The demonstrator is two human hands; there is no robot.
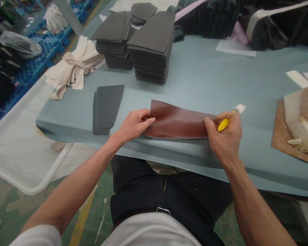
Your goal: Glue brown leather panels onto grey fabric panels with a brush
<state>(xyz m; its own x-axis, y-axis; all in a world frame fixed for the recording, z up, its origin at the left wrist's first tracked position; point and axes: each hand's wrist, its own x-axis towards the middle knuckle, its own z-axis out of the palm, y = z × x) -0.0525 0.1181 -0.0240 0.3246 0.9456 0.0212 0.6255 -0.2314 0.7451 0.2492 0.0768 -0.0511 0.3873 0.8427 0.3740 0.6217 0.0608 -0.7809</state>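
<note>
A reddish-brown leather piece (178,121) is held between my two hands over the near edge of the table. My left hand (133,123) pinches its left end between thumb and fingers. At the opposite end, the thumb of my right hand (226,136) presses on the leather, with the fingers behind it. That same hand also keeps a yellow-handled brush (223,125) tucked in its fingers, white bristles pointing up and away. Left of the leather lies a small stack of dark grey pieces (108,107), flat on the table.
Tall stacks of dark pieces (152,48) stand toward the back, with tied beige strips (74,63) beside them. Black bundles (207,18) line the far side. At right, a cloudy container (303,112) sits on a brown board (278,131). The blue-grey table (195,75) ends near my waist.
</note>
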